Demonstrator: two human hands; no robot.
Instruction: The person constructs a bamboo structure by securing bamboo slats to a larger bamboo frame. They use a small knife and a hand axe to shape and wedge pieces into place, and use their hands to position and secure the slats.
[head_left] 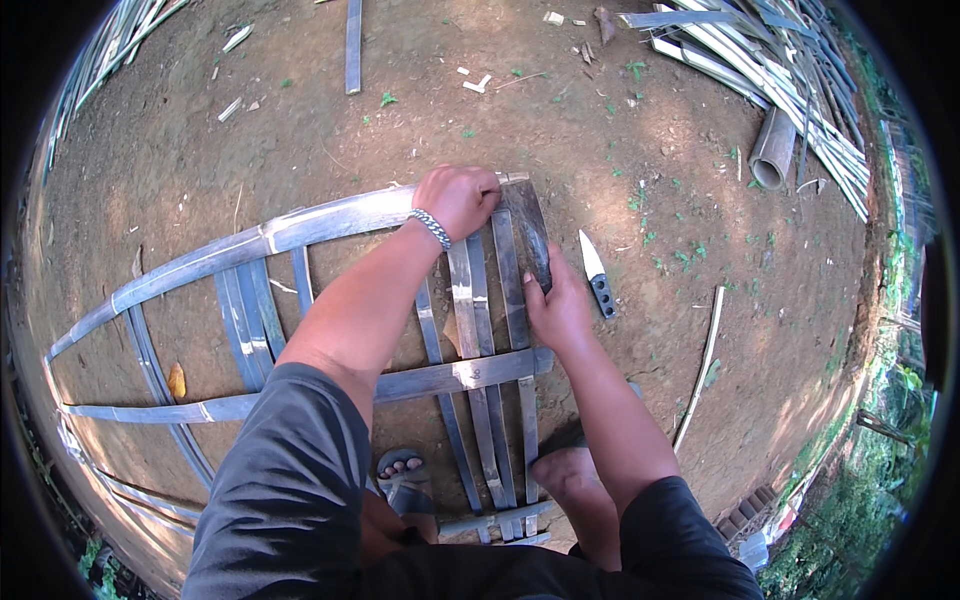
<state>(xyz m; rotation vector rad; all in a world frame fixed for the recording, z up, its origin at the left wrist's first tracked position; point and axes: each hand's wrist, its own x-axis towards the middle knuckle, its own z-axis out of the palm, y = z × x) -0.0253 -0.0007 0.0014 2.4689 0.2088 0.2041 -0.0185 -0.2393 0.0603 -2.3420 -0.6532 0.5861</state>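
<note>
A lattice of split bamboo slats lies on the ground in front of me. My left hand is closed over the right end of its long, curved far slat; the fingertips are mostly hidden. My right hand grips the near end of a short, dark slat, which looks like bamboo. The far end of this slat meets the tip of the long one, just right of my left hand. A knife with a pale blade and a dark, holed handle lies to the right of my right hand.
Several crosswise slats run under a middle slat near my feet. A loose pale stick lies at right. Piles of split bamboo and a bamboo tube are at far right. One slat lies farther ahead on bare soil.
</note>
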